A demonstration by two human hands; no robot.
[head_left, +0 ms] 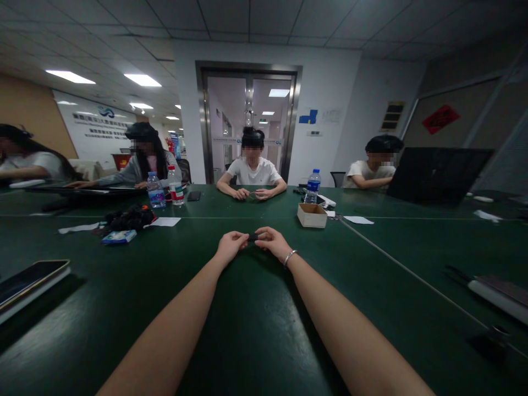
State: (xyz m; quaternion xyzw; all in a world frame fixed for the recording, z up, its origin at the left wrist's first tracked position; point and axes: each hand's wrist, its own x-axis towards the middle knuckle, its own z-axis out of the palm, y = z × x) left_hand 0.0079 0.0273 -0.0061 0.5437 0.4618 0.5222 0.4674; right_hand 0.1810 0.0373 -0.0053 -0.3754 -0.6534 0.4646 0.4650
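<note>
Together, left hand (231, 246) and right hand (273, 242) hold something dark (252, 238)

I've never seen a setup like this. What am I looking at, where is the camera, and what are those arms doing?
There is no machine handling things here: the arms belong to a person wearing the camera on their head, so you look forward and down as they do. The left hand and right hand hold a small dark object between them, too small to identify. A bracelet circles the right wrist. On the green table are an open box, a blue-capped bottle behind it, and a dark tangled heap to the left. A co-worker sits opposite.
</note>
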